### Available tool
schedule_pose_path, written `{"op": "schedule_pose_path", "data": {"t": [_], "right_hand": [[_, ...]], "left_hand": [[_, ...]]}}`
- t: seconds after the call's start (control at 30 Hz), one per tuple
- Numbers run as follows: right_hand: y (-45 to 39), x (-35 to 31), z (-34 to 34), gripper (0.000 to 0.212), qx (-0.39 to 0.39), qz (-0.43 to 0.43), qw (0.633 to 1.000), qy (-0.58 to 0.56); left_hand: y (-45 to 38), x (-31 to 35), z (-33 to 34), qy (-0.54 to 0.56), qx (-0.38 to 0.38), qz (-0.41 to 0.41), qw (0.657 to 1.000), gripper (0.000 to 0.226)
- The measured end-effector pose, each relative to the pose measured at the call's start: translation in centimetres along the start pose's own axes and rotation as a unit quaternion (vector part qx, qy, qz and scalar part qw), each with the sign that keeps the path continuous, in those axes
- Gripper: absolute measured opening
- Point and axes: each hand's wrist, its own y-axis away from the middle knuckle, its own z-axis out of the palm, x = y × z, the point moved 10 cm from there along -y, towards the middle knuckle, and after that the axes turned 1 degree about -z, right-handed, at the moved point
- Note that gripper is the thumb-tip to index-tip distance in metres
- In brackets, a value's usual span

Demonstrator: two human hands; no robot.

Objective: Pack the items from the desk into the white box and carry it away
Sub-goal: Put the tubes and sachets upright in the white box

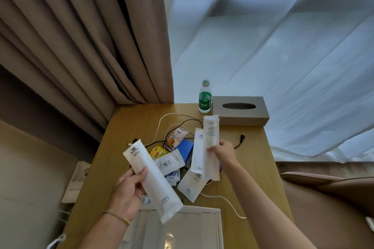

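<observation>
The left hand point(129, 192) grips a long white dental-kit packet point(152, 180) above the white box point(219, 228). The right hand point(221, 152) pinches two white packets point(206, 147) over the pile between both hands.

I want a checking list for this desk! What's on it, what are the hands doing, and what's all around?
Surface: wooden desk, littered.
Job's things: white box at near edge; white sachets, yellow tea packet, snack wrapper, blue item piled mid-desk.
Clutter: water bottle, grey tissue box at back.
Grippers: left hand holds dental kit packet; right hand holds two long packets.
Cables: white cable, black cable among items.
Surroundings: brown curtain, sheer curtain.
</observation>
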Motion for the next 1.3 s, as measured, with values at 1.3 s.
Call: {"op": "schedule_pose_path", "data": {"t": [1.3], "right_hand": [[20.5, 18.2, 10.9, 0.009, -0.085, 0.104, 0.96, 0.244]], "left_hand": [[6.8, -1.0, -15.5, 0.037, -0.047, -0.036, 0.998, 0.03]]}}
